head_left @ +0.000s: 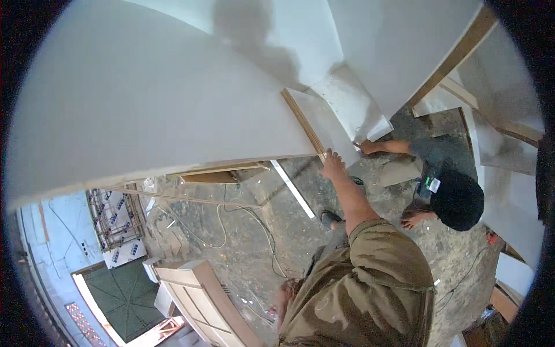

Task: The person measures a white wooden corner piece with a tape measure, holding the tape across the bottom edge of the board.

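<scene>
My right hand (332,166) reaches forward with its fingers curled over the near end of a white board (324,115). The board's long bare edge is brown and layered. A large white panel (156,110) stands beside it, filling the upper left. My left hand (287,294) hangs low by my body, partly behind my olive shirt; its fingers are not clear. To the right, a crouching person in a black cap (457,199) has one hand (369,147) at the lower end of another white board (350,98). That person's other hand is lower, near the floor.
A white strip (292,189) lies on the dusty concrete floor, with cables (269,237) winding left of my feet. A pale wooden cabinet-like frame (202,301) stands lower left, near a dark green panel (124,298). More white panels (509,150) lean at right.
</scene>
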Motion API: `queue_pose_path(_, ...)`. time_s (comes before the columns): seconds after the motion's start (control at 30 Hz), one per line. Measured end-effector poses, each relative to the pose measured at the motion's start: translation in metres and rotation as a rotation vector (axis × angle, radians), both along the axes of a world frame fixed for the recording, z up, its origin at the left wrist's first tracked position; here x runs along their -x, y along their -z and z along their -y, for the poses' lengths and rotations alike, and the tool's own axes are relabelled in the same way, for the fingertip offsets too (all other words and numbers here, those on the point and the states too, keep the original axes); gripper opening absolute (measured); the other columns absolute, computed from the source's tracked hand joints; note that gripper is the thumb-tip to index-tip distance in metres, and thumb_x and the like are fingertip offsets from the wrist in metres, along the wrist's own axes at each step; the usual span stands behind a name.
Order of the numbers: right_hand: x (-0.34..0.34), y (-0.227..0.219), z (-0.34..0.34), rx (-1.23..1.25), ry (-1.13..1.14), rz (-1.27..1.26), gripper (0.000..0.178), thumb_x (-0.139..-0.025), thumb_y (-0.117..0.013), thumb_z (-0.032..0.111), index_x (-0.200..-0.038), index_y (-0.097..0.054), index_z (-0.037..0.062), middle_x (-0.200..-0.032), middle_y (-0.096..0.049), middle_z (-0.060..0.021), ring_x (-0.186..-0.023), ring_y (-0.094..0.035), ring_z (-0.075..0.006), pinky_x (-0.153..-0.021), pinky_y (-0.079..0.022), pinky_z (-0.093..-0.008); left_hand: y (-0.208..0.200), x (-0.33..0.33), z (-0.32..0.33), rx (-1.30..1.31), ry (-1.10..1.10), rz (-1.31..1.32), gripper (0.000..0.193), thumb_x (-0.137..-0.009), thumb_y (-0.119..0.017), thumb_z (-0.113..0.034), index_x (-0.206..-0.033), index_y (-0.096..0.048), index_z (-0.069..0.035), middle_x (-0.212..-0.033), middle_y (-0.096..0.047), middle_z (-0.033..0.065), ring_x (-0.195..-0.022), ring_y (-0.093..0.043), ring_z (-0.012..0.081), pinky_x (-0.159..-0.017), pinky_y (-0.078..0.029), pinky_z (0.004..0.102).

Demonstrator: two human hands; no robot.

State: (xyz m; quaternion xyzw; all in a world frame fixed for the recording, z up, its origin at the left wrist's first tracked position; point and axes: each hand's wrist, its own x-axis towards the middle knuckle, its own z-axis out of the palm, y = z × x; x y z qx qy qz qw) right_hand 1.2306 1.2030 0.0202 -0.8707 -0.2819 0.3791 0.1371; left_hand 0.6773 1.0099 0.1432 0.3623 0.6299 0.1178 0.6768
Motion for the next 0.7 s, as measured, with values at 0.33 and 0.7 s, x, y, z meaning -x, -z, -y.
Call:
queue_pose_path(0.33, -0.025, 0.016, -0.017, -0.017, -0.017, -0.102, 0.086, -0.076, -0.075, 0.026, -0.143, -0.031, -0.0024, -0.122, -0.057, -0.0263, -0.112, -0.061, -0.0391, -0.094, -0.052, -0.0438, -0.017, -0.040, 0.040, -0.087, 0.424, -0.411, 0.029, -0.097, -0.060, -0.024, -0.112, -0.067, 0.000, -0.095, -0.071, 0.0087, -0.081, -0.064, 0.0144, -0.074, -0.051, 0.0298)
queue_pose_path(0.7, -0.079, 0.010, 0.012, 0.004, 0.041, -0.119, 0.072, -0.079, -0.068, 0.028, -0.136, -0.037, -0.0010, -0.121, -0.058, -0.0267, -0.111, -0.062, -0.0389, -0.092, -0.053, -0.0459, -0.043, -0.120, -0.024, 0.060, 0.246, -0.279, 0.038, -0.096, -0.062, -0.029, -0.117, -0.064, 0.003, -0.098, -0.071, 0.0116, -0.089, -0.066, 0.0174, -0.082, -0.052, 0.0308)
